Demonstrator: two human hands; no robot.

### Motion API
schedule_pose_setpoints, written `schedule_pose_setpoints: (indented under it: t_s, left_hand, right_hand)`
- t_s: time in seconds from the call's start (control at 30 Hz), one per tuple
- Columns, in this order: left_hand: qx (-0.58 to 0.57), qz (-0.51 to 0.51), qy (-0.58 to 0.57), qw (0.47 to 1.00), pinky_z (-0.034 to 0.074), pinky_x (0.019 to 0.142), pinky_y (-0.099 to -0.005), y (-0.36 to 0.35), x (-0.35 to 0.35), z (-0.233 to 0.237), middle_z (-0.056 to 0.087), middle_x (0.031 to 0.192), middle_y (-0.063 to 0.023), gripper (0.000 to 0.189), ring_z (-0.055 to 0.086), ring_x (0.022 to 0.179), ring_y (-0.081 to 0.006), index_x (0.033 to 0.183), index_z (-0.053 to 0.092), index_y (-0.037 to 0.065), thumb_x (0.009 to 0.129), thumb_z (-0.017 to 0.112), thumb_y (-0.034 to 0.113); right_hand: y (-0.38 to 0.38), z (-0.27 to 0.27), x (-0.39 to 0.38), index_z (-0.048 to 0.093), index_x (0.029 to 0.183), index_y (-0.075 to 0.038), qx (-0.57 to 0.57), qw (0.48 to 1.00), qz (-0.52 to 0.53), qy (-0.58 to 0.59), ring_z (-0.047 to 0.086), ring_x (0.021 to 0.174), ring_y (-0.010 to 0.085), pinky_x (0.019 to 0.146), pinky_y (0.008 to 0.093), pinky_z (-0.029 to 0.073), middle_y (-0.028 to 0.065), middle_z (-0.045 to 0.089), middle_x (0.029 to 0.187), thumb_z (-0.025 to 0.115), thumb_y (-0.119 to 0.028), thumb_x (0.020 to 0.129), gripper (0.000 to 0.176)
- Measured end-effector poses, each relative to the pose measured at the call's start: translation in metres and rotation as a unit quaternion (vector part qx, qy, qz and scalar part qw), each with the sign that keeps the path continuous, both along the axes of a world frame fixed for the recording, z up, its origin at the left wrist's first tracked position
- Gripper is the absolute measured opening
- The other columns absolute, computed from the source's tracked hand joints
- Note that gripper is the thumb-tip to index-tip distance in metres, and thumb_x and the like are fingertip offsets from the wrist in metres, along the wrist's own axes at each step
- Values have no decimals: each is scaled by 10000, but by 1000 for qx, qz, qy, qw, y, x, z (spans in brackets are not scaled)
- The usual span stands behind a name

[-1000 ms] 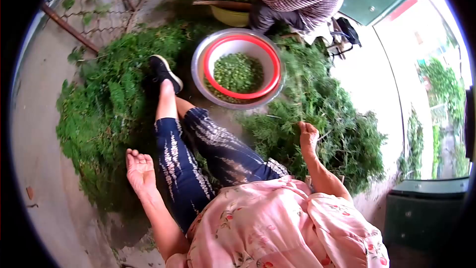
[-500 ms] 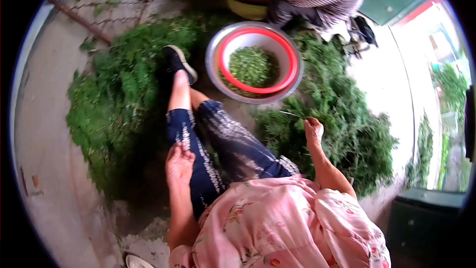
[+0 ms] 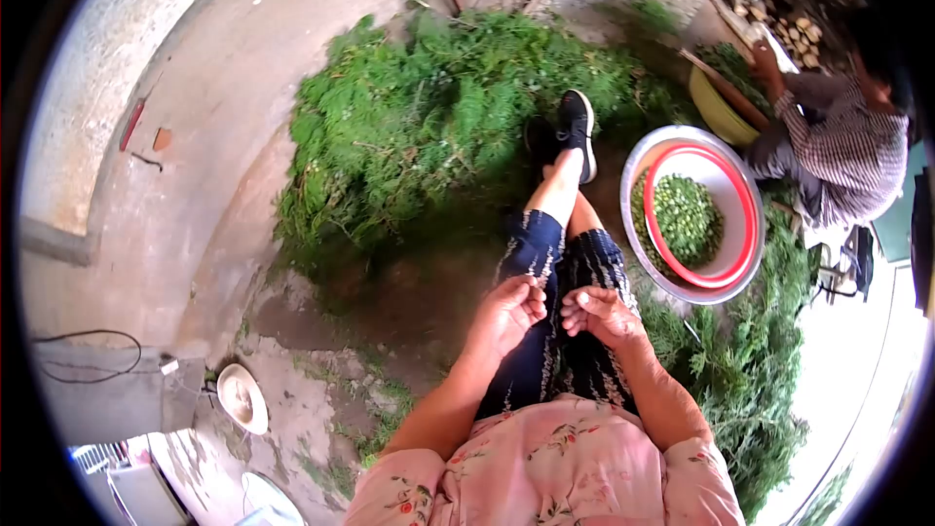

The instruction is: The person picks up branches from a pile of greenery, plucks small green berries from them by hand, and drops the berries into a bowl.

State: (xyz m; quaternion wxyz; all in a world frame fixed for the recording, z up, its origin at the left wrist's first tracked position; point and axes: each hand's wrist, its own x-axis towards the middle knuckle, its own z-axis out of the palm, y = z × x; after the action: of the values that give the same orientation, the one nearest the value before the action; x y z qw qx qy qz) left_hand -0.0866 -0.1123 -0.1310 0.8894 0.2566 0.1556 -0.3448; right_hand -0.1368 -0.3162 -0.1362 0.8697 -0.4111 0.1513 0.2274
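- Closer together now, my left hand (image 3: 506, 316) and right hand (image 3: 602, 316) have fingers half curled; I can't tell if they hold anything.
- Green bits (image 3: 684, 218) sit in the red-rimmed bowl (image 3: 732, 197), inside a basin (image 3: 626, 199).
- Leafy branches (image 3: 419, 127) crowd near my shoe (image 3: 577, 133).

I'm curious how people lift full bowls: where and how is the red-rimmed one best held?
I'd take the red-rimmed bowl by opposite sides of its thick red rim, both hands coming from above. It sits nested inside the metal basin, which blocks its lower walls, and its open top holds green pieces, so keeping it level seems wise.
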Motion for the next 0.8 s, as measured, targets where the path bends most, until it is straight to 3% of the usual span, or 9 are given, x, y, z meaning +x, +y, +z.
schedule_pose_setpoints:
  t_s: [0.1,0.4,0.43,0.5,0.6,0.8]
  left_hand:
    - [-47,-3,11,999,491,680,-316,1,4,-5,621,849,-77,120,594,699,-169,963,599,54,899,511,105]
    - [-102,20,-13,995,464,621,-297,21,38,-3,626,805,-67,174,584,669,-153,975,589,52,833,615,147]
    - [-69,34,-2,997,498,550,-295,28,45,-5,647,786,-50,153,602,644,-157,929,633,72,804,655,157]
    - [-12,64,8,998,497,560,-290,44,60,-16,649,805,-56,132,605,655,-153,938,628,76,826,631,147]
    - [222,66,62,971,494,577,-281,69,82,-61,648,842,-42,113,604,673,-151,963,617,94,860,589,130]
    - [340,95,75,933,485,605,-298,95,139,-122,616,995,-35,260,610,746,-172,1113,577,124,854,590,139]
  right_hand:
    - [-1,-9,-2,596,970,46,41,999,-23,6,640,690,235,606,336,543,139,636,839,640,-257,833,335]
    - [7,-10,10,561,1037,58,3,999,-10,36,629,725,244,647,338,531,158,628,846,647,-258,825,390]
    - [8,-11,11,560,1037,58,5,999,-11,35,628,727,244,647,337,529,156,627,845,646,-258,825,389]
    - [8,-6,14,560,1036,58,10,999,-13,31,626,731,244,649,337,527,154,625,842,644,-259,827,388]
    - [7,-8,18,562,1041,29,13,999,-9,36,626,742,245,650,345,528,147,622,851,623,-250,845,347]
    - [11,-3,26,528,1084,28,37,998,-8,41,629,783,236,666,331,528,149,615,902,612,-232,858,355]
